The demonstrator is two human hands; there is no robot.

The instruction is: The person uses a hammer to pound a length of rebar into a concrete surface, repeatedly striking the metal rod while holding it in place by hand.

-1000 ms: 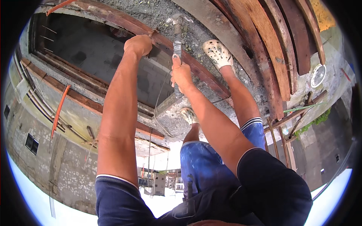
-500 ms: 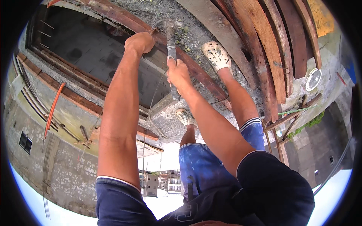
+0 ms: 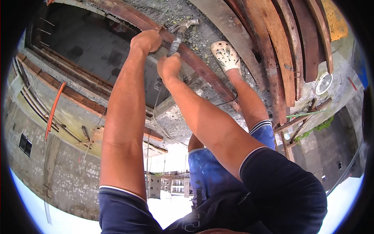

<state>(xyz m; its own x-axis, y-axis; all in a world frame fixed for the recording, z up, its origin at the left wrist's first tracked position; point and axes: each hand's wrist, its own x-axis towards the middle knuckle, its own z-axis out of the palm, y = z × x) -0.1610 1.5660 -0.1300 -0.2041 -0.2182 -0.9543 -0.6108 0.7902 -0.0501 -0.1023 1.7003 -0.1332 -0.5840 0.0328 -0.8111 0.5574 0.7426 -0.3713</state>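
Here, the claw hammer (image 3: 176,43) is clamped in my right hand (image 3: 169,67), its head over the gravel-side edge of the reddish beam (image 3: 200,66); my left hand (image 3: 146,41), apart, curls by the opposite edge, gripping what I can't tell.

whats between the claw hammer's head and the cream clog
In the head view, only rough, gravelly ground shows between the claw hammer's head and the perforated cream clog.

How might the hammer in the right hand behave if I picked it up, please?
The hammer would probably feel head-heavy, its metal head sitting at one end. It seems stiff, given the straight handle; its grey, wrapped-looking surface might reduce slipping.
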